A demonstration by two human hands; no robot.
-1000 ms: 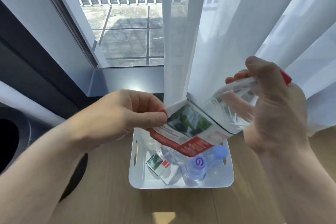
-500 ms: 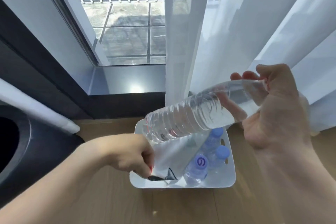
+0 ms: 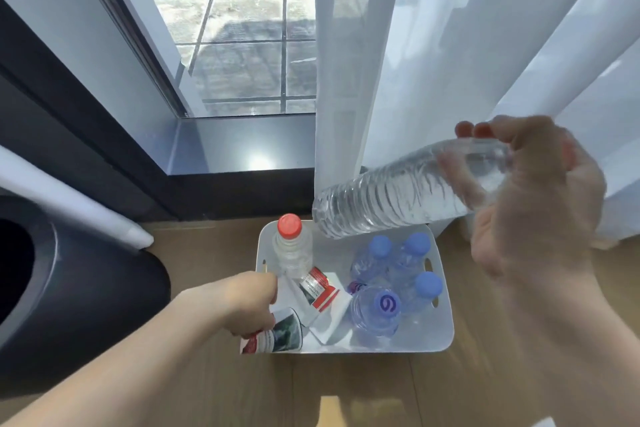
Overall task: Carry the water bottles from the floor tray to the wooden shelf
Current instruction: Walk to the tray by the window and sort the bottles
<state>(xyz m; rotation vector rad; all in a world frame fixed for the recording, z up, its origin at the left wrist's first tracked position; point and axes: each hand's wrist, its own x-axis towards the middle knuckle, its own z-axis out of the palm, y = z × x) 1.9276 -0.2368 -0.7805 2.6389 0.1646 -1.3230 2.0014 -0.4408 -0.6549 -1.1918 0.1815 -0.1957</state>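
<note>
Sunlit window (image 3: 242,45) with white curtain (image 3: 433,62), wooden floor (image 3: 207,253) below, dark bin (image 3: 69,288) at left.

White swirl mark, like rounded 9 or G, on blue cap (image 3: 384,304) of front bottle (image 3: 372,322) in white tray (image 3: 440,340). Loose label (image 3: 277,336) pinched in left hand (image 3: 242,302), at tray's front-left rim: red band, white band with small print, dark landscape photo; wording too blurred to read. Second loose label (image 3: 318,288) on tray floor: red and white, lines of fine print, illegible. Brand names, numbers: none legible.
</note>
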